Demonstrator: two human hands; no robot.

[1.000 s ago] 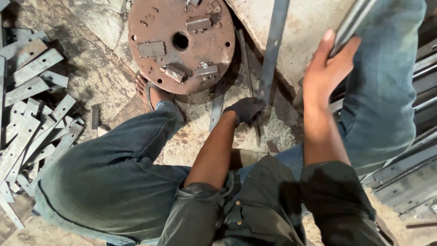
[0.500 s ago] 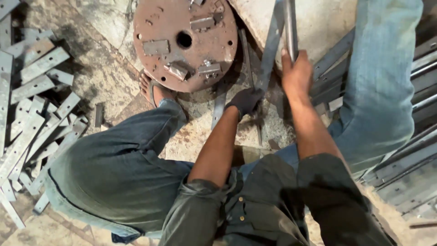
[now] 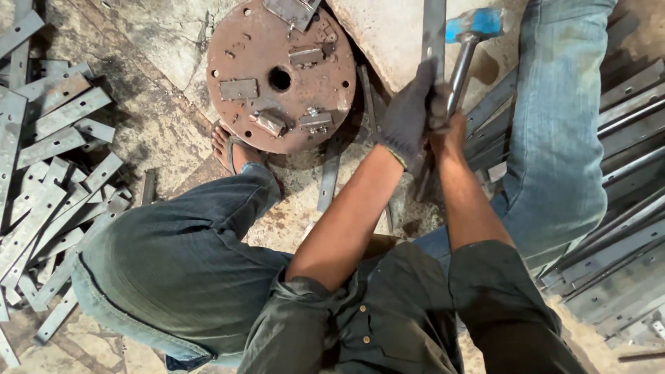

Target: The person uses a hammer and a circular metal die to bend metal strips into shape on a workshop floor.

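We see the left hand (image 3: pixel 407 118), in a dark glove, wrapped around a long flat metal bar (image 3: pixel 433 34) that runs up toward the top edge of the view. The right hand (image 3: pixel 449 131), bare, sits just beside it, touching the glove, with its fingers closed around the metal handle of a hammer (image 3: pixel 463 62) whose blue head points up and to the right. Both hands are held between the person's knees, above the rough stone floor (image 3: pixel 159 125).

To the left of the hands lies a rusty round plate (image 3: pixel 277 76) with a centre hole and small metal blocks fixed on its face (it leans against a pale stone slab (image 3: pixel 388 34)). A sandalled foot (image 3: pixel 232 149) rests at the plate's lower left edge. A heap of short flat strips (image 3: pixel 48 173) covers the floor at far left, and long bars (image 3: pixel 609 208) are stacked at right.
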